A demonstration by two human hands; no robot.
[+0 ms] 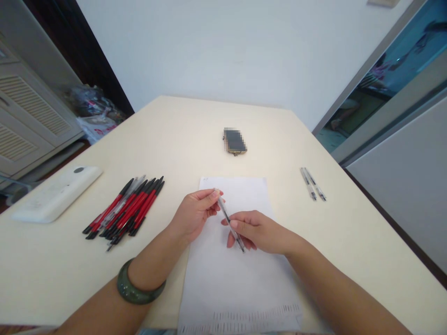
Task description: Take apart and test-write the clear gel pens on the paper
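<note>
Above a white sheet [237, 279], a person's left hand [197, 211] pinches the far end of a clear pen [224, 209]; the right hand [256, 231] grips its barrel between thumb and fingers; red-and-black pens [132, 211] lie heaped at left; two clear spares [314, 184] rest at right

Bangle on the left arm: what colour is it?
The bangle is dark green with small pale specks, best seen in the head view.
</note>
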